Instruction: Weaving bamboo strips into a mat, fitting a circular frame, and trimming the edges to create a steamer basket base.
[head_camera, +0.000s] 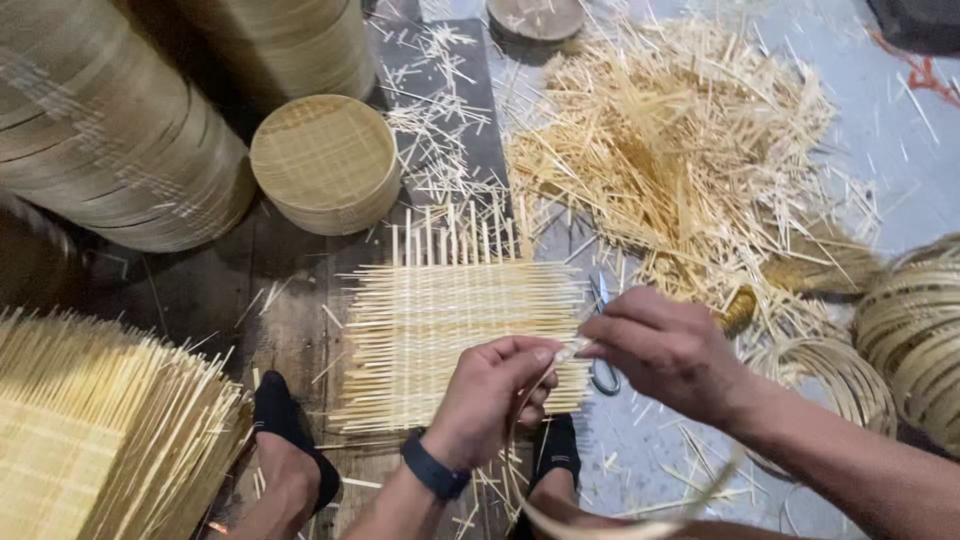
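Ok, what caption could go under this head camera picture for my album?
Left hand and right hand pinch a thin bamboo strip over a woven bamboo mat, scissors beside.

Mat (455, 335): pale straw, open grid weave. Loose splints (680, 150): golden yellow. Wristband (435, 468): dark navy (near black). Socks (285, 425): black. Floor (880, 120): grey.

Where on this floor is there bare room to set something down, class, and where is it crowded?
Fairly bare: the grey floor right of the splint heap, and dark boards left of the woven mat. Crowded: around both hands, near the scissors.
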